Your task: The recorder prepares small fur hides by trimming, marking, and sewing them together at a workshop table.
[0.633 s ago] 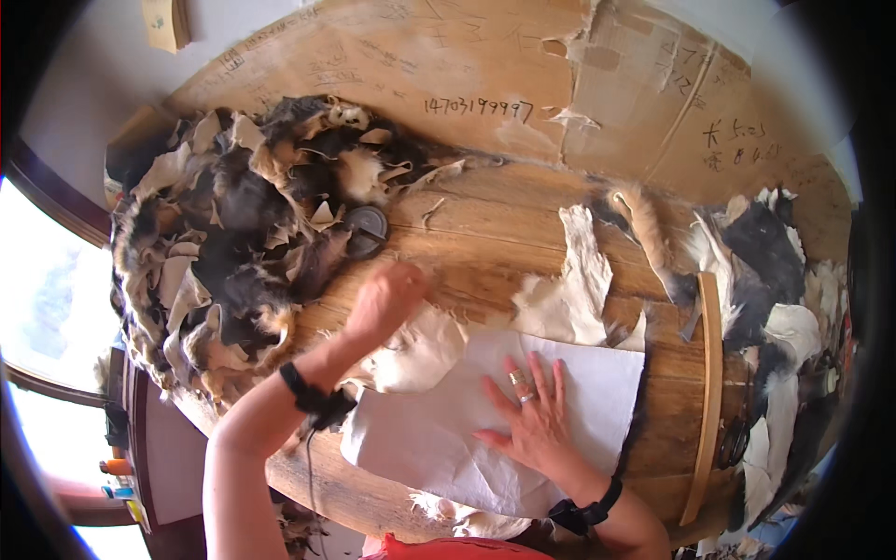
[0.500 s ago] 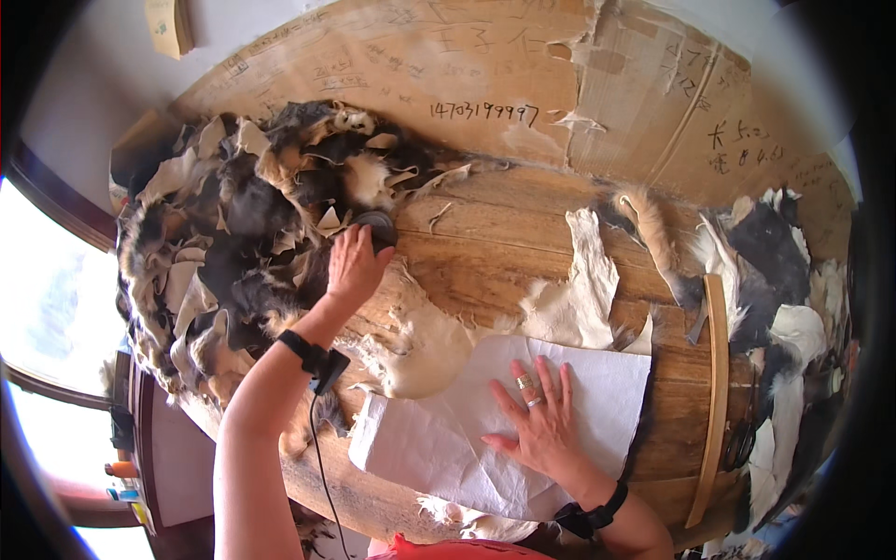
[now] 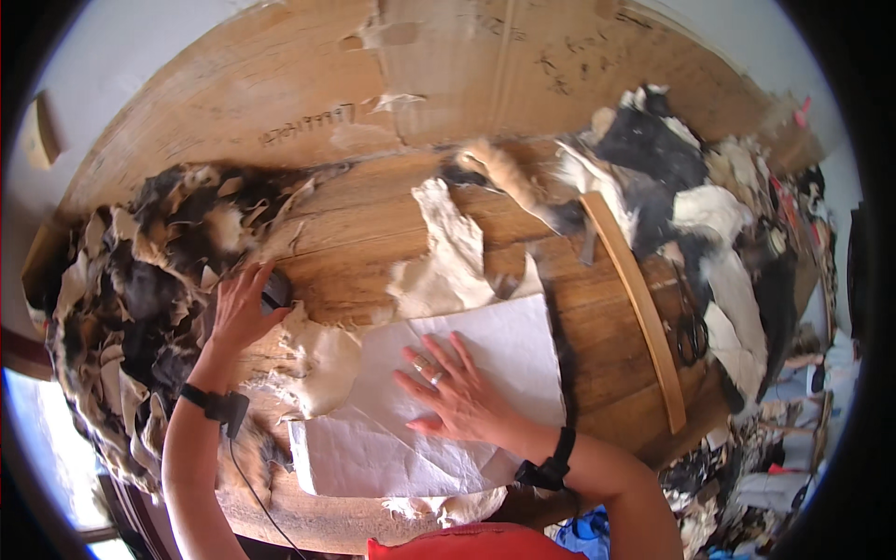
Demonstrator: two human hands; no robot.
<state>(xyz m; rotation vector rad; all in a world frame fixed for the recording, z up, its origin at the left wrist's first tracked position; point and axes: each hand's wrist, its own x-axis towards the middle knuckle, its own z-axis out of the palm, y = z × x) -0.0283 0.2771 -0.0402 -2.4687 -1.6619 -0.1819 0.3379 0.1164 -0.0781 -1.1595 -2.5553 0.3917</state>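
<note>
My left hand (image 3: pixel 245 308) has its fingers curled over a dark round object (image 3: pixel 278 291) beside the heap of fur pieces (image 3: pixel 140 289), gripping it; the object is partly hidden by the hand. Lying flat with fingers spread, my right hand (image 3: pixel 448 392) presses on a large white sheet (image 3: pixel 509 345). A cream hide piece (image 3: pixel 319 359) lies at the sheet's upper left, between both hands, and a second cream piece (image 3: pixel 446 247) extends beyond the sheet's far edge.
On the plank table (image 3: pixel 611 369) are a wooden slat (image 3: pixel 635 308), scissors (image 3: pixel 693 331), a tan fur strip (image 3: pixel 504 182) and black and white hide pieces (image 3: pixel 653 149) at the right. Cardboard (image 3: pixel 243 93) backs the table. More scraps (image 3: pixel 700 495) are piled below the right end.
My left hand reached forward onto the dark round object and took hold of it. My right hand stays spread on the sheet. The camera's view has swung to the right.
</note>
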